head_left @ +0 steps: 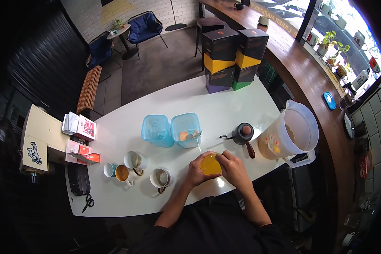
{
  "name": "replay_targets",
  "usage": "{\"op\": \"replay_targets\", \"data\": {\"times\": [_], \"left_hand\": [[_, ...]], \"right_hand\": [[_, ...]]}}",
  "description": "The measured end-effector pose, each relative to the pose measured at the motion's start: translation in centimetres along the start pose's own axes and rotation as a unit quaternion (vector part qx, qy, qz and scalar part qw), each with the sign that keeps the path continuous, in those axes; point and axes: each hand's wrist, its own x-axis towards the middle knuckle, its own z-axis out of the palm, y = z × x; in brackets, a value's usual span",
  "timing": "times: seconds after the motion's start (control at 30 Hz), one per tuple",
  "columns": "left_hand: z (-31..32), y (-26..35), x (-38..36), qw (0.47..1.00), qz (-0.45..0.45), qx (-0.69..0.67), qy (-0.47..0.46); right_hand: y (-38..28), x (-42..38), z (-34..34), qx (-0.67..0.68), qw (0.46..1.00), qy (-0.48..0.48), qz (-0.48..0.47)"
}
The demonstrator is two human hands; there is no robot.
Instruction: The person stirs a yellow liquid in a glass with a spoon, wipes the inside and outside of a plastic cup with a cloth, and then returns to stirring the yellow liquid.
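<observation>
Both hands are on a round yellow container (210,165), just above the near edge of the white table. My left hand (194,171) is wrapped around its left side. My right hand (233,170) is closed at its right rim, fingers bent over the top edge. What is inside the container is too small to tell. Beyond it stand two light blue plastic containers (157,131), the right one with a spoon-like thing and something orange in it. A white mug (160,178) is left of my left hand. A small dark kettle (243,134) with a wooden handle stands beyond my right hand.
A large clear pitcher (279,135) stands at the right. More mugs (133,161) are at the left, near scissors (88,203) and a card stand (82,154). Stacked dark boxes (220,44) occupy the far end. A wooden counter (300,80) runs along the window.
</observation>
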Motion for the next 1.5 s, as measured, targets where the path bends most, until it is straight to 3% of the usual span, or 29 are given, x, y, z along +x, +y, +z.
{"op": "replay_targets", "data": {"times": [0.4,0.6,0.83,1.27,1.5], "left_hand": [[-0.2,0.4,0.0,1.000,-0.016,-0.021,-0.012],[-0.1,0.3,-0.1,1.000,-0.014,-0.016,-0.007],[0.0,0.6,-0.1,1.000,-0.016,-0.011,0.003],[-0.2,0.4,0.0,0.999,-0.015,-0.034,-0.012],[-0.2,0.1,-0.1,1.000,-0.009,-0.008,-0.006]], "right_hand": [[-0.6,-1.4,-0.9,0.033,0.997,-0.055,0.034],[0.0,-0.7,0.6,0.044,0.999,-0.001,0.012],[0.4,-1.1,0.1,-0.045,0.999,0.024,-0.007],[-0.6,-2.0,-0.3,0.020,0.998,-0.051,0.019],[-1.0,-0.8,0.8,-0.024,1.000,0.010,-0.016]]}}
